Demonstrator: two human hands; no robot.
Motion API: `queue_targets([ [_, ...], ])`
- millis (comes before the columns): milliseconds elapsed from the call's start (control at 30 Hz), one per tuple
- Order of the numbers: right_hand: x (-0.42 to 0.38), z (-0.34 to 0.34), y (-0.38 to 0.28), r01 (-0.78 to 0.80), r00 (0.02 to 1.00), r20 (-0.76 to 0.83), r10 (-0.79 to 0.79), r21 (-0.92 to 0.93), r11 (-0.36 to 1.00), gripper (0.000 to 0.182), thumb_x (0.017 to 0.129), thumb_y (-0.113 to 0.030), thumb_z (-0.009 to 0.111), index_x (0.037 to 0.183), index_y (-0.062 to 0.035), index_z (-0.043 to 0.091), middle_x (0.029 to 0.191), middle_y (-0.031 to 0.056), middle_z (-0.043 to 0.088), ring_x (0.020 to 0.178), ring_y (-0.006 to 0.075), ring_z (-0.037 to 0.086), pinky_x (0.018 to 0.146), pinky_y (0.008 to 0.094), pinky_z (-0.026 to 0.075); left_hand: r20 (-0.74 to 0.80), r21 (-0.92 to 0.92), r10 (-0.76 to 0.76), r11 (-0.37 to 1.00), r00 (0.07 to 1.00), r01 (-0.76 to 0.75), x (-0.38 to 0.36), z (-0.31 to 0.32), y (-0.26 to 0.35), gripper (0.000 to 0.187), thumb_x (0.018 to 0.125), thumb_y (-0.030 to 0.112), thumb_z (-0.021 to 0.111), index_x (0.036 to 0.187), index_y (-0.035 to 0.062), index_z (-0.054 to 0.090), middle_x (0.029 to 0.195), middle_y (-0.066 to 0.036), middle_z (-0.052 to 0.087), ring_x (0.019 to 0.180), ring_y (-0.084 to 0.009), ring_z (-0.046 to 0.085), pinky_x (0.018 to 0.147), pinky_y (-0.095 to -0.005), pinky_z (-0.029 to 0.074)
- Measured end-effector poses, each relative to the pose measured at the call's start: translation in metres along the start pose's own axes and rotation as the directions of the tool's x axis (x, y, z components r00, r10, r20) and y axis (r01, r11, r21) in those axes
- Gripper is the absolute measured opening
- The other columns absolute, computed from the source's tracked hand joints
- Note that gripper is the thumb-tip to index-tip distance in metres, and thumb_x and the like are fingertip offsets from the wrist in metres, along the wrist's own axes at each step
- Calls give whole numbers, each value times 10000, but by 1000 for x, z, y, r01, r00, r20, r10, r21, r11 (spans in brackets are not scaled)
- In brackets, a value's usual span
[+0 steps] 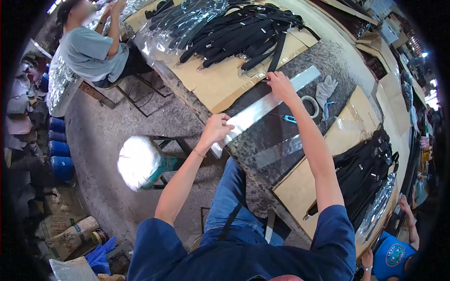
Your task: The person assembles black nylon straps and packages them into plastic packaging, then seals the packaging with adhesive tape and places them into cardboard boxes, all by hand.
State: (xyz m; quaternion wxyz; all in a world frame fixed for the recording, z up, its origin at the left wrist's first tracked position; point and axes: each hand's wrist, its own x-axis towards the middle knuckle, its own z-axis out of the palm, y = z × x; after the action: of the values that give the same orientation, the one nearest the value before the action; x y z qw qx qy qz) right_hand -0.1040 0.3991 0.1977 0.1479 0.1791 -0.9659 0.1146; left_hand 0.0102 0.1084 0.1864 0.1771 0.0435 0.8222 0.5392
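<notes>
A long, flat, shiny silvery strip [255, 111] lies slantwise across the dark table, its near end reaching past the table's edge. My left hand [216, 129] is closed at that near end, fingers and thumb bent together over the strip. Farther along, my right hand [281, 88] reaches over the strip with its fingers pinched beside the cardboard edge. Something small and dark shows at those fingertips, and I cannot tell what it is. Just beyond them lies a large pile of black straps [243, 35] with metal clips, on a cardboard sheet [211, 86].
Right of the strip are a tape roll [315, 108], a blue cutter [290, 119], a grey glove [326, 89] and a clear plastic strip [279, 151]. More black straps [358, 173] lie on cardboard at right. A covered stool [138, 161] stands left. Co-workers [93, 54] are at both sides.
</notes>
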Motion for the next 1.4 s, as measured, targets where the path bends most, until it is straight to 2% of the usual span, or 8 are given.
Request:
queue_targets([
  [233, -23, -49, -22, 130, 979, 170, -116, -78, 988, 86, 804, -74, 522, 831, -28, 590, 845, 150, 619, 864, 339, 603, 715, 446, 506, -5, -105, 17, 994, 1000, -18, 11, -2, -19, 269, 711, 76, 719, 914, -74, 625, 759, -117, 687, 668, -146, 634, 599, -287, 479],
  [367, -79, -78, -58, -142, 928, 349, 134, -2, 990, 76, 798, -79, 557, 845, -31, 593, 849, 189, 639, 793, 387, 628, 710, 482, 503, 2, -169, -9, 986, 1000, 9, 10, -1, -13, 274, 723, 93, 721, 917, -71, 620, 725, -104, 674, 656, -130, 617, 594, -273, 469],
  [567, -115, -47, -94, -167, 975, 168, 143, 136, 977, 163, 811, -120, 612, 951, -58, 555, 838, 151, 596, 803, 376, 602, 692, 460, 490, -140, 376, 171, 920, 975, -107, -6, -8, 20, 337, 745, 228, 686, 984, -1, 623, 947, -232, 640, 887, -362, 627, 768, -433, 491],
  [733, -110, -27, -102, -165, 986, 17, 166, 255, 953, 75, 837, -93, 571, 883, -33, 573, 820, 135, 578, 792, 354, 590, 696, 423, 484, -187, 605, 335, 780, 923, -161, -27, -14, 37, 287, 800, 215, 633, 1005, 16, 609, 951, -199, 622, 943, -369, 587, 815, -446, 476],
  [867, -117, -27, -97, -132, 990, -17, 142, 276, 952, 136, 830, -107, 611, 938, -38, 568, 932, 143, 557, 845, 352, 572, 723, 424, 475, -286, 491, 520, 801, 805, -343, -43, -34, 17, 214, 801, 151, 623, 964, 12, 614, 939, -173, 614, 929, -351, 582, 828, -412, 473],
  [1100, -199, -101, -126, -387, 891, -43, 452, 448, 806, 206, 798, -110, 671, 982, -38, 613, 947, 132, 589, 882, 313, 584, 748, 390, 466, -470, 341, 372, 913, 801, -224, -108, 0, 13, 69, 787, 53, 639, 835, 6, 619, 828, -148, 620, 812, -341, 595, 713, -402, 471],
  [1233, -258, -143, -140, -535, 788, -7, 616, 487, 691, 175, 801, -106, 667, 944, -15, 621, 878, 129, 625, 784, 267, 601, 704, 349, 468, 42, 391, 686, 658, 727, -644, -109, 93, 45, 296, 771, 169, 671, 1018, 21, 601, 1063, -163, 593, 1058, -322, 537, 914, -411, 425],
  [1400, -319, -182, -141, -595, 716, -44, 697, 484, 641, 165, 825, -117, 652, 935, 3, 620, 842, 119, 631, 733, 221, 585, 675, 327, 460, 417, 517, 529, 531, 739, -672, -130, 123, 48, 542, 758, 221, 689, 1230, 25, 508, 1366, -153, 408, 1311, -316, 337, 1059, -449, 308],
])
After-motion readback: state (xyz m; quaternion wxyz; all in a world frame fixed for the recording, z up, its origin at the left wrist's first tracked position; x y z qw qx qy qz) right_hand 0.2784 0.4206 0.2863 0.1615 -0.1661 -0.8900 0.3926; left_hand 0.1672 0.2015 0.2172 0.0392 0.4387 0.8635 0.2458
